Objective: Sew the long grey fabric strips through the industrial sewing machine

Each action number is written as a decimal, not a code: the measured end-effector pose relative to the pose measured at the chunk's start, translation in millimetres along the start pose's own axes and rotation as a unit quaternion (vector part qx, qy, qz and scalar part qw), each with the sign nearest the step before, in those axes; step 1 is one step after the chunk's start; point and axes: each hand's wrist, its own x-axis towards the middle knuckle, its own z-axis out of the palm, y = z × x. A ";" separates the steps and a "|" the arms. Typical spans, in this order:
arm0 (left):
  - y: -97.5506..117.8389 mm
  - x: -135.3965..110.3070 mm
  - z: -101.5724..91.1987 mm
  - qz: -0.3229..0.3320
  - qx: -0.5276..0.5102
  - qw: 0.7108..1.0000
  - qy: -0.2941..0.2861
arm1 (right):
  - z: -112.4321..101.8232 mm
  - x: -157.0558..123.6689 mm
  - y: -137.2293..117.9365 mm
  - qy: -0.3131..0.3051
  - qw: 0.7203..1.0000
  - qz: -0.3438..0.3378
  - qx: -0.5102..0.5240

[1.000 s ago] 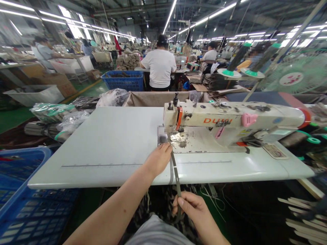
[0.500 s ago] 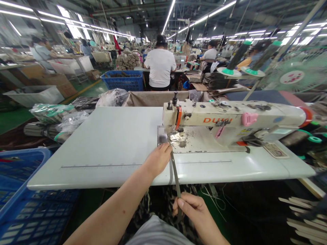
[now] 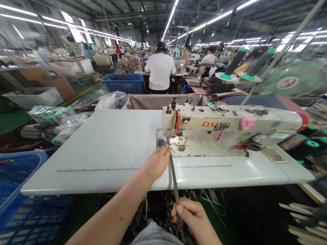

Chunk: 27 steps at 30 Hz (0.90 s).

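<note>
A narrow grey-brown fabric strap (image 3: 174, 177) runs from the needle area of the sewing machine (image 3: 204, 124) down over the table's front edge. Close to the presser foot, my left hand (image 3: 158, 162) has its fingers closed together at the strap's upper end; the fingertips are partly hidden. Below the table edge, my right hand (image 3: 190, 211) pinches the strap between thumb and fingers, and a short tail hangs beneath. Between my two hands the strap looks fairly taut. The needle itself is too small and blurred to make out.
The white sewing table (image 3: 102, 146) carries a printed ruler line. A blue crate (image 3: 22, 160) stands at the left, near plastic-wrapped bundles (image 3: 48, 114). Thread cones (image 3: 233, 64) and a fan (image 3: 291, 80) are at the right. Ahead, a person (image 3: 160, 69) sits facing away.
The whole scene sits slightly lower in view, as my head has tilted a little. Both hands keep their hold on the strap, almost unchanged in place.
</note>
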 end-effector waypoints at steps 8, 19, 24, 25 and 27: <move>-1.1 -3.0 -0.8 0.026 0.007 1.000 -0.011 | -2.9 4.7 -0.2 -0.023 0.998 -0.054 -0.021; -0.3 -3.9 1.3 -0.004 -0.018 1.000 0.022 | 1.7 24.6 26.7 0.055 0.998 0.003 0.036; 0.6 -3.1 -0.4 -0.011 -0.022 1.000 0.018 | 3.7 14.2 9.9 0.055 0.998 0.013 0.041; 0.3 -2.7 -0.1 -0.010 -0.021 1.000 0.013 | 4.3 11.7 4.9 0.055 0.998 0.015 0.041; -0.9 -2.1 0.8 -0.006 -0.020 1.000 0.002 | 5.2 7.9 -2.7 0.053 0.998 0.017 0.040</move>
